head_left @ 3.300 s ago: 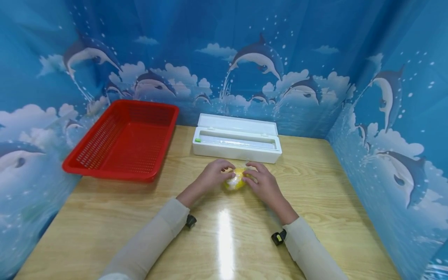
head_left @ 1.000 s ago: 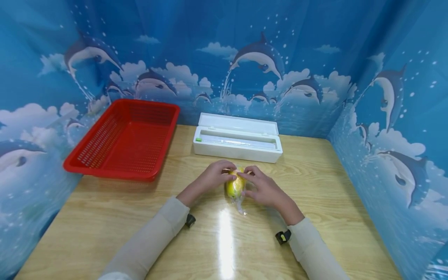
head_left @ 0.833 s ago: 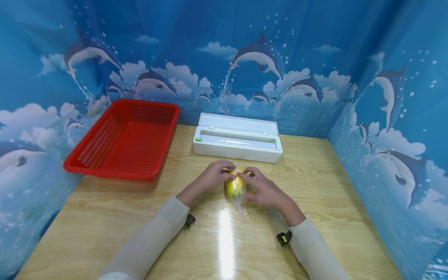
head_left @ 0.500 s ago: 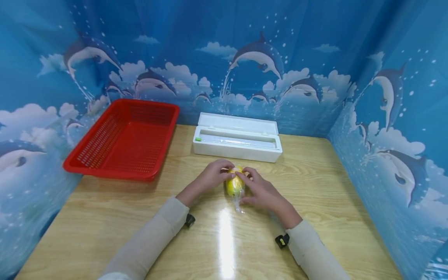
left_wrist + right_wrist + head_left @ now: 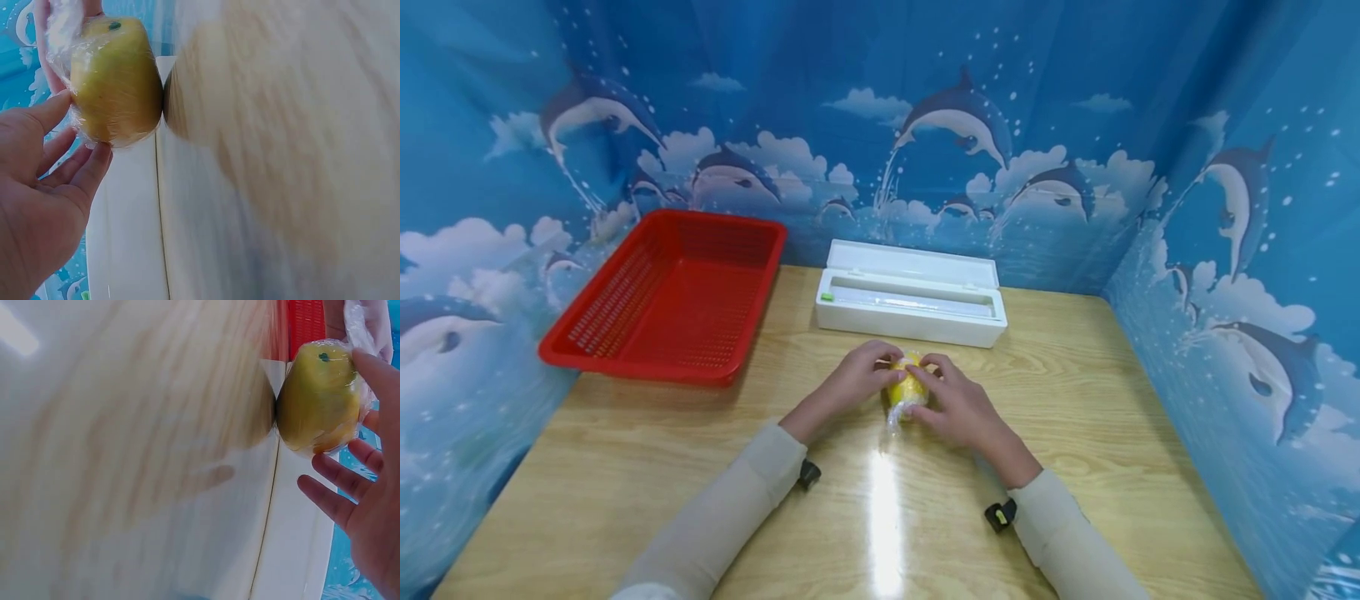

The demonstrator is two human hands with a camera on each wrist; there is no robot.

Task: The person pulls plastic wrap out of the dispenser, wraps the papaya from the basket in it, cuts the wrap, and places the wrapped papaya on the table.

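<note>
A yellow-green fruit (image 5: 908, 387) in clear cling film lies on the table between both hands. Up close in the left wrist view, the fruit (image 5: 119, 84) has a small green stem spot, and loose film bunches at its side. My left hand (image 5: 859, 379) holds one side between thumb and fingers. On the other side, my right hand (image 5: 964, 408) curves about the fruit (image 5: 319, 397), its thumb on the film and its outer fingers spread. A twisted tail of film (image 5: 894, 416) points toward the person. The fruit's underside is hidden.
Behind the hands stands a long white box (image 5: 910, 321) with its lid up and a roll inside. At the back left sits a red plastic basket (image 5: 647, 367). Dolphin-print curtains (image 5: 820, 100) surround the wooden table (image 5: 1075, 400).
The fruit has turned between the hands, and its film tail has swung slightly left and looks shorter. My right thumb has moved in against the near end. The left hand has barely moved.
</note>
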